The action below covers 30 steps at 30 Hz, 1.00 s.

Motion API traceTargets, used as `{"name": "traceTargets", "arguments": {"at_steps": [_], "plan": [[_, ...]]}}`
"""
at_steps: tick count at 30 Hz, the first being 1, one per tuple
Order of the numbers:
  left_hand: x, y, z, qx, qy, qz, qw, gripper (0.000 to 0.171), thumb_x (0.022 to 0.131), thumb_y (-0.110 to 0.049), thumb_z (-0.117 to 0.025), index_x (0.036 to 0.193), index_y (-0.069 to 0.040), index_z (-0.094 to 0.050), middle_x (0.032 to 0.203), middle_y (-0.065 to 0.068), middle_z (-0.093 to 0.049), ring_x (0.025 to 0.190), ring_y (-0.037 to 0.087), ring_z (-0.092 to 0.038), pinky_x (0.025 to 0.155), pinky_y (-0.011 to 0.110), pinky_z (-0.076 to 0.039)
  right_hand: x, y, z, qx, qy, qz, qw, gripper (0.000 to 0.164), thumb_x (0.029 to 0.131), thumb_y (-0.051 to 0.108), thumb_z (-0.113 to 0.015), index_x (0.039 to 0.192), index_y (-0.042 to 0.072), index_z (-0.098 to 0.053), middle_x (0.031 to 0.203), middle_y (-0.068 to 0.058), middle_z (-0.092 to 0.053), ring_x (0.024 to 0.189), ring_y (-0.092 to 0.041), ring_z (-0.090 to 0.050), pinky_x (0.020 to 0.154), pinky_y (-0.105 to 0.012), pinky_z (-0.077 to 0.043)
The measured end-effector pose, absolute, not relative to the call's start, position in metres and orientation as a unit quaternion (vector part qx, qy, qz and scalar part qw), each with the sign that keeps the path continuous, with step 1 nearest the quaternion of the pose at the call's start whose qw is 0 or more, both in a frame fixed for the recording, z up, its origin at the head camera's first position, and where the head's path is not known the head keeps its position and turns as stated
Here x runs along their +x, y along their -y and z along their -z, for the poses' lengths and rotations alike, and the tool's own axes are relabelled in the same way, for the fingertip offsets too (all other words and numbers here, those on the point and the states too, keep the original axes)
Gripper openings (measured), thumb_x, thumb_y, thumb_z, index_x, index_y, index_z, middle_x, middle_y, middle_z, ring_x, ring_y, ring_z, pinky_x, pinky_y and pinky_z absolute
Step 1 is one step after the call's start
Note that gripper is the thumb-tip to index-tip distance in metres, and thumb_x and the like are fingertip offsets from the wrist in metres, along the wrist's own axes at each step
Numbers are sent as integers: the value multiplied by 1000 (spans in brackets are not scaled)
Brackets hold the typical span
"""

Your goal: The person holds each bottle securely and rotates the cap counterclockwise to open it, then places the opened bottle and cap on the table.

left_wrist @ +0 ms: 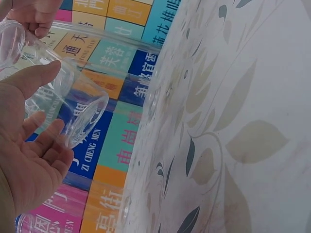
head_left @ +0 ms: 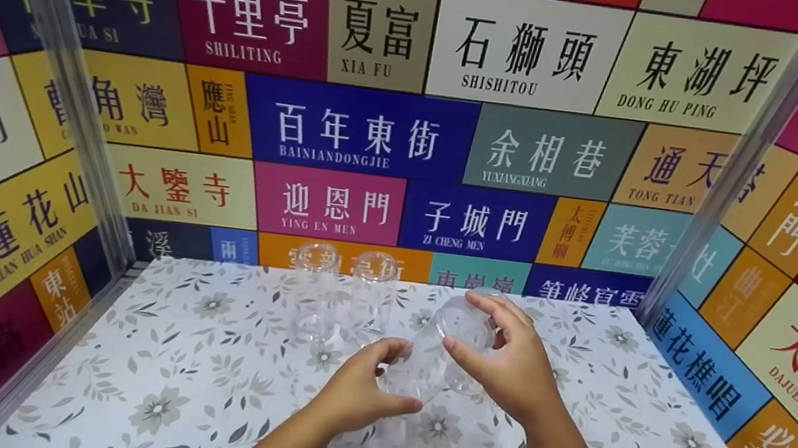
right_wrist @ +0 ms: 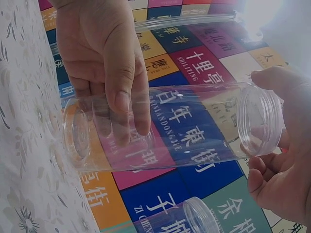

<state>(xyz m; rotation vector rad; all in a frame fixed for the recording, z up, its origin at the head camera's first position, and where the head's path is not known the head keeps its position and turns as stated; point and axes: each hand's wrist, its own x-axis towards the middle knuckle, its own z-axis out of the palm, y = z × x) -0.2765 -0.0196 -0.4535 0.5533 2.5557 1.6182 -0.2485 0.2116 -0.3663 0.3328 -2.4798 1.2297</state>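
Both hands hold one clear plastic jar (right_wrist: 194, 104), tilted above the table. Around its lower body my left hand (head_left: 365, 385) curls, thumb on one side and fingers on the other, as the left wrist view also shows near the round base (left_wrist: 87, 121). My right hand (head_left: 515, 357) grips the jar's ridged top end (right_wrist: 260, 121) between thumb and fingers. Behind the held jar stands another clear jar (head_left: 460, 377), mostly hidden by it and the right hand. Two more clear jars (head_left: 316, 293) stand upright to the left, side by side.
A white table (head_left: 202, 367) with a grey leaf and flower print lies under the hands. Colourful panels (head_left: 357, 129) with lettering rise behind and at both sides. Clear upright posts (head_left: 737, 157) stand at the table's back corners.
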Motion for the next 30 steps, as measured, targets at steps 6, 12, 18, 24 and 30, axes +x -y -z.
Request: {"name": "traceTargets", "arguments": {"at_steps": [6, 12, 18, 24, 30], "plan": [[-277, 20, 454, 178, -829, -530, 32, 83, 80, -38, -95, 151, -18, -57, 150, 3, -65, 144, 32, -56, 123, 53, -46, -249, -213, 367, 127, 869, -444, 178, 62, 89, 37, -87, 146, 27, -65, 151, 3, -60, 113, -15, -53, 94, -30, -50], [-278, 19, 457, 164, -828, -535, 30, 82, 79, -39, -96, 150, -18, -58, 147, 0, -66, 142, 30, -58, 122, 52, -48, -249, -217, 366, 127, 856, -469, 175, 60, 92, 32, -84, 148, 30, -61, 143, 3, -61, 111, -17, -53, 91, -29, -51], [-285, 16, 459, 143, -826, -544, 29, 80, 78, -40, -96, 146, -20, -59, 145, -2, -67, 141, 28, -58, 122, 51, -48, -253, -222, 365, 128, 836, -507, 168, 65, 95, 28, -81, 155, 27, -54, 152, 2, -58, 122, -18, -55, 95, -28, -52], [-295, 11, 466, 132, -813, -567, 23, 82, 79, -39, -96, 148, -17, -57, 149, 7, -64, 142, 31, -57, 124, 53, -46, -263, -232, 369, 134, 810, -548, 160, 71, 96, 20, -81, 159, 23, -47, 153, -4, -54, 130, -23, -56, 95, -22, -51], [-308, 6, 471, 97, -810, -579, 18, 82, 83, -34, -94, 153, -17, -54, 153, 8, -61, 144, 33, -56, 125, 53, -45, -272, -251, 372, 123, 801, -569, 143, 72, 97, 19, -81, 159, 19, -44, 154, -10, -42, 137, -26, -57, 97, -19, -54]]}}
